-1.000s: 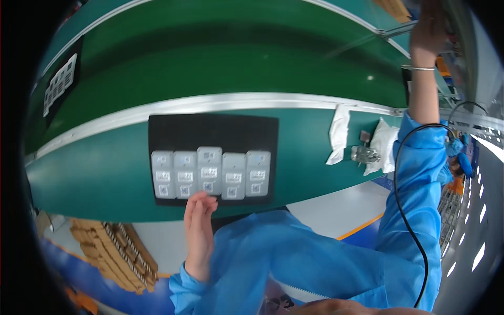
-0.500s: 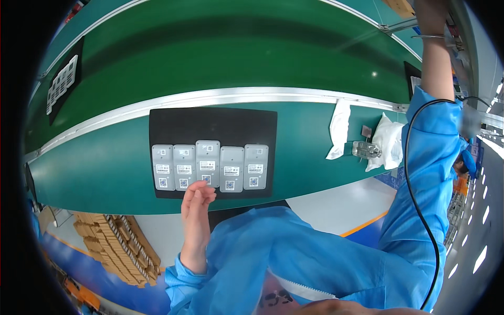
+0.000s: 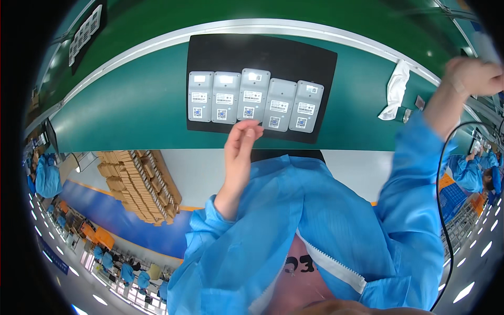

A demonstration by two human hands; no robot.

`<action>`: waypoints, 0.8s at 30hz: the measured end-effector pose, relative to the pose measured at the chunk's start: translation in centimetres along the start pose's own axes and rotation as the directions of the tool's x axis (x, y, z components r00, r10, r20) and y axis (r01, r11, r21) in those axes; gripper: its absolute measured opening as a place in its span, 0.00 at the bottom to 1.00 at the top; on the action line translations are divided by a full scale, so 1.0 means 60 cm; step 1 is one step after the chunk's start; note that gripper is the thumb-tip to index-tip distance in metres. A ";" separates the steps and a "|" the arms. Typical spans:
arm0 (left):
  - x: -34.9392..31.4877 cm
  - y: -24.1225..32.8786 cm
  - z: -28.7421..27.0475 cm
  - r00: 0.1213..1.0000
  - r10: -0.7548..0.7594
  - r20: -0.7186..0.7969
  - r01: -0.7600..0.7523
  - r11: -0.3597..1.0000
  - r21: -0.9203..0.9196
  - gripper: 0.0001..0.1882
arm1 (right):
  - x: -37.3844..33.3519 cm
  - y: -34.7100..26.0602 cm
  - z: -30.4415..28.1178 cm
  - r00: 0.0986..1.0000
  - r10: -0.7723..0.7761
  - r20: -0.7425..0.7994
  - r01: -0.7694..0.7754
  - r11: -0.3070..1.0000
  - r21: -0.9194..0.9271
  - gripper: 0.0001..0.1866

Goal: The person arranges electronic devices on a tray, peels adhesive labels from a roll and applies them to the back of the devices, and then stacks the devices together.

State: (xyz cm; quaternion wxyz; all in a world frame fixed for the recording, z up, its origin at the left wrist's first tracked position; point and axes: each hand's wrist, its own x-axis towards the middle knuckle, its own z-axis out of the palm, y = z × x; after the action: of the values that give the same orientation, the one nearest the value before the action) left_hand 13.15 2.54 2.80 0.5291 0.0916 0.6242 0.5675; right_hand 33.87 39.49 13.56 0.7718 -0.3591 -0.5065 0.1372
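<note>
your left hand (image 3: 241, 144) is loosely half open, fingers softly bent and thumb near them, with nothing seen between; its fingertips are right by the lower edge of the raised middle one of five pale grey, round-cornered, slab-shaped devices (image 3: 254, 86), but you cannot tell if they touch. the devices look like smooth, matt plastic, lie face to bench in a close row, and bear small white paper-like labels; the two on the right lean a little. under them is a flat, dull black mat (image 3: 262, 50) on the smooth teal bench top (image 3: 131, 94), edged by a straight-sided, pale metal rail (image 3: 294, 27).

your right hand (image 3: 472, 76) is off to the right, blurred, its fingers curled into a fist; you cannot tell whether it grips anything. near it lie a limp, wrinkled white cloth-like strip (image 3: 395, 92) and a small clear container (image 3: 407, 115). a thin, glossy black cable (image 3: 440, 210) curves down past your shiny, creased blue sleeve (image 3: 415, 173).
</note>
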 end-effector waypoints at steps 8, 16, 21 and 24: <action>0.039 0.003 0.057 0.930 0.290 0.227 -0.346 0.899 0.268 0.17 | -0.437 -0.142 -0.151 0.197 0.854 0.481 -0.760 0.443 -0.475 0.08; 0.054 0.004 0.043 0.957 -0.074 0.282 0.023 0.984 0.179 0.16 | -0.448 -0.161 -0.136 -0.030 0.857 0.514 -0.861 0.239 -0.450 0.10; 0.064 -0.017 0.029 0.956 0.159 0.246 -0.216 0.950 0.226 0.07 | -0.432 -0.152 -0.153 0.260 0.772 0.580 -0.612 0.597 -0.519 0.13; 0.064 -0.003 0.030 0.982 0.101 0.162 -0.132 0.972 0.194 0.06 | -0.412 -0.149 -0.152 0.581 0.411 0.703 -0.087 0.890 -0.448 0.13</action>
State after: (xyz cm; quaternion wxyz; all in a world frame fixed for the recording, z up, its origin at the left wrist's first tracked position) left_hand 13.02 6.34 0.86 0.5285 0.2246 0.6306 0.5222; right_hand 29.45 15.18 0.75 0.3641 -0.4687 -0.7500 0.2918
